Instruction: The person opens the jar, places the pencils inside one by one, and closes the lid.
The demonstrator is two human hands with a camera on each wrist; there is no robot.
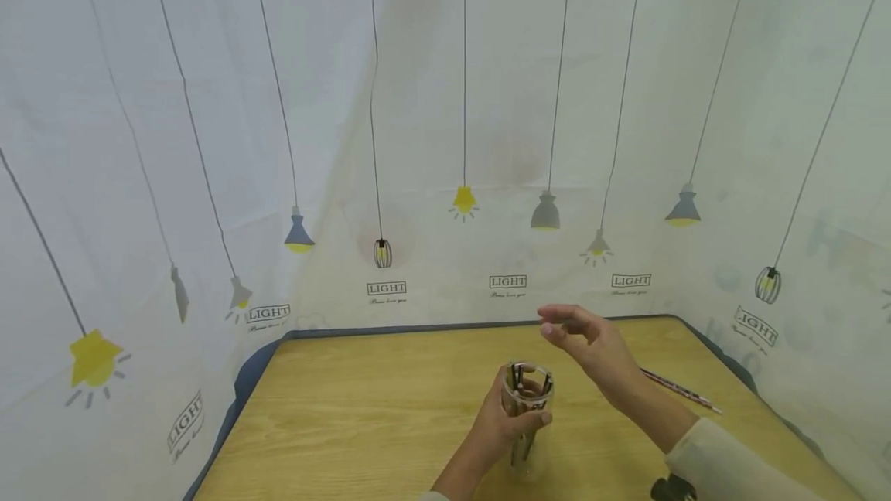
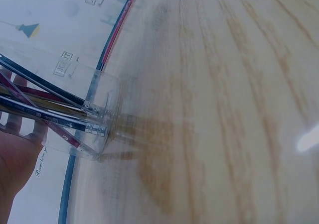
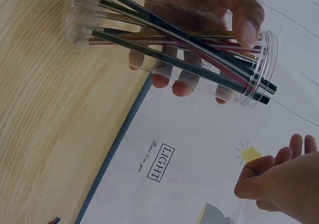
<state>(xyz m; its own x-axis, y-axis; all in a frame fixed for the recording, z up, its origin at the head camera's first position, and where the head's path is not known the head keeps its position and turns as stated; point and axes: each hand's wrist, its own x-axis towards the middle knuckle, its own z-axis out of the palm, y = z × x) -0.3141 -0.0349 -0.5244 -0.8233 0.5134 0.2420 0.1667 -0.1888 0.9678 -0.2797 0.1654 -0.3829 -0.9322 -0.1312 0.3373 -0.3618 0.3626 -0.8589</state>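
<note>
My left hand (image 1: 496, 422) grips a clear plastic jar (image 3: 271, 47), its fingers and thumb wrapped round the upper part. The jar stands roughly upright, its base at or just over the tabletop. Inside lean several pencils (image 3: 174, 67), dark green, maroon and gold. Their metal-banded eraser ends are at the jar's bottom, and dark ends show near the open mouth. Above and to the right of the jar, my right hand (image 1: 592, 342) is raised, fingers loosely bent, with nothing visible in it. One patterned pencil (image 1: 682, 390) lies on the table, beyond my right forearm.
The wooden table (image 1: 348, 400) has a dark blue border (image 1: 240, 389) along its edges. White cloth walls (image 1: 431, 114) printed with hanging lamps surround it on the far side and both flanks. A dark object (image 1: 671, 488) shows beneath my right sleeve.
</note>
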